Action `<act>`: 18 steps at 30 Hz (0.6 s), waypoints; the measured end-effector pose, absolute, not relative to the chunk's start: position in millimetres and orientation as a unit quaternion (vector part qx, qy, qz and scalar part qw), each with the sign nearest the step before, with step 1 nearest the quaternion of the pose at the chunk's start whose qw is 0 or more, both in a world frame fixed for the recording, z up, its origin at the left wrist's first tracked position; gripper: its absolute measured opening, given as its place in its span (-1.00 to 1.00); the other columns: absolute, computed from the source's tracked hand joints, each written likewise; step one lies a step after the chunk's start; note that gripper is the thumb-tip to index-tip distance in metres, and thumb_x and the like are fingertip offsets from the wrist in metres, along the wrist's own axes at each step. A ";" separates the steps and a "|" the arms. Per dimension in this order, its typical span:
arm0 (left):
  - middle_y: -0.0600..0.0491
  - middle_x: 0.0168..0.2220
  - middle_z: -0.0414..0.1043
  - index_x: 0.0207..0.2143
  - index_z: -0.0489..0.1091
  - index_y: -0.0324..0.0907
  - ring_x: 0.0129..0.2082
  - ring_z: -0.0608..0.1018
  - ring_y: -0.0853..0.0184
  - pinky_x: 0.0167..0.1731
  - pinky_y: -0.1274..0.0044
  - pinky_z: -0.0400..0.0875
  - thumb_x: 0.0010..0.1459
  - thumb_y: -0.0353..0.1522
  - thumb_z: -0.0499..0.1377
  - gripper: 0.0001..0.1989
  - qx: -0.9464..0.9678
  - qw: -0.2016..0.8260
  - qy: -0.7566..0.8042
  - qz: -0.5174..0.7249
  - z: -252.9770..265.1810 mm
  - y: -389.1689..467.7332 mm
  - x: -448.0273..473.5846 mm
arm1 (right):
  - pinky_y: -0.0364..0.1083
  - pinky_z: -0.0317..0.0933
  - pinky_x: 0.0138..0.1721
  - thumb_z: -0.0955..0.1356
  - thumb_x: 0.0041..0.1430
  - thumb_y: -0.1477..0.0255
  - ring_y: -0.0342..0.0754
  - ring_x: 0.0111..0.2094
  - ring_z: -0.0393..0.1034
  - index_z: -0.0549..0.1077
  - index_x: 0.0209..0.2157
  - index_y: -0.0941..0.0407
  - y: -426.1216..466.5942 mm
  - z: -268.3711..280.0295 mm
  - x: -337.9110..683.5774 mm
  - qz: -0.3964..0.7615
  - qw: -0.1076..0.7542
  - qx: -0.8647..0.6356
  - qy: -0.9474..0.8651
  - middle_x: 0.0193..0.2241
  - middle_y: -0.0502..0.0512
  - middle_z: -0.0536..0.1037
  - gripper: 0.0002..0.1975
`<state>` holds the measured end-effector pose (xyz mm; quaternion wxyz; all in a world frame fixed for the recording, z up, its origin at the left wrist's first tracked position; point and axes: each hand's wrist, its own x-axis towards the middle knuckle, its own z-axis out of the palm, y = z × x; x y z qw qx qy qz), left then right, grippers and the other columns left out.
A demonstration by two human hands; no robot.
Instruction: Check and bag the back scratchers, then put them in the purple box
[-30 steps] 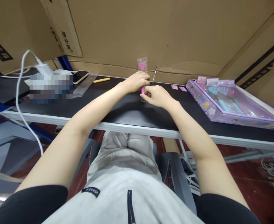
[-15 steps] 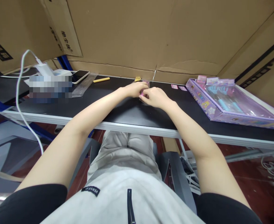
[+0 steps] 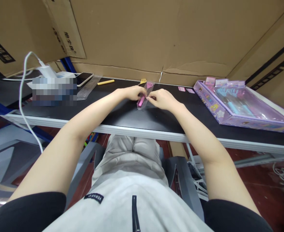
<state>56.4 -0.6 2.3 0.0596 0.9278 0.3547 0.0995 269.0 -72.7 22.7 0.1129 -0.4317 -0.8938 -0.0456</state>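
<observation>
A pink back scratcher [image 3: 141, 101] lies in a clear plastic sleeve on the black tabletop, its clawed head pointing away from me. My left hand [image 3: 136, 92] is over its middle from the left, fingers curled and closed on it. From the right, my right hand [image 3: 162, 98] pinches thumb and forefinger together at the sleeve's edge beside the handle. A yellow clawed head [image 3: 143, 81] shows just behind my left hand; the rest of that piece is hidden. Farther left lies a yellow stick [image 3: 106, 82], apart from both hands.
A purple display box [image 3: 219, 116] with packaged blue and pink scratchers stands at the right. Small pink cards [image 3: 181, 89] lie beside it. On the left are a phone [image 3: 84, 78], an empty plastic sleeve [image 3: 86, 91] and a white charger cable [image 3: 21, 93]. Cardboard [image 3: 132, 35] walls the back.
My hands have drawn slightly apart, and the pink handle and its sleeve, mostly covered before, now show between and below them. The surrounding things stay put; the view has shifted a little.
</observation>
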 end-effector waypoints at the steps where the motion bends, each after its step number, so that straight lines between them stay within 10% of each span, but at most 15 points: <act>1: -0.05 0.15 0.66 0.04 0.67 -0.18 0.15 0.65 0.19 0.20 0.54 0.44 0.02 -0.51 0.18 -0.48 0.925 0.066 0.363 0.095 3.3 -1.7 55.6 | -0.01 0.23 -0.13 0.31 0.47 0.35 0.15 -0.14 0.57 0.73 -0.05 0.14 -70.5 22.1 270.7 -0.045 0.118 -0.436 -0.891 -0.20 0.25 0.73 -0.66; 10: 0.06 -0.07 0.75 -0.34 0.72 -0.11 0.02 0.71 0.18 0.05 0.53 0.55 -0.10 -0.49 0.09 -0.60 0.899 0.100 0.415 0.100 15.7 -5.0 48.6 | 0.07 0.33 -0.05 0.34 0.49 0.34 0.17 -0.13 0.57 0.71 -0.12 0.18 -42.3 43.8 312.9 -0.068 0.295 -0.527 -0.794 -0.18 0.31 0.71 -0.69; 18: 0.03 -0.31 0.73 -0.34 0.72 -0.12 -0.29 0.68 0.21 -0.17 0.52 0.55 -0.06 -0.40 0.15 -0.67 0.872 0.092 0.462 0.132 15.8 -9.0 17.2 | -0.06 0.24 -0.22 0.42 0.33 0.64 -0.28 -0.45 0.34 0.69 -0.03 0.55 16.1 83.3 402.7 -0.014 0.432 -0.716 -0.549 -0.17 0.61 0.69 -0.72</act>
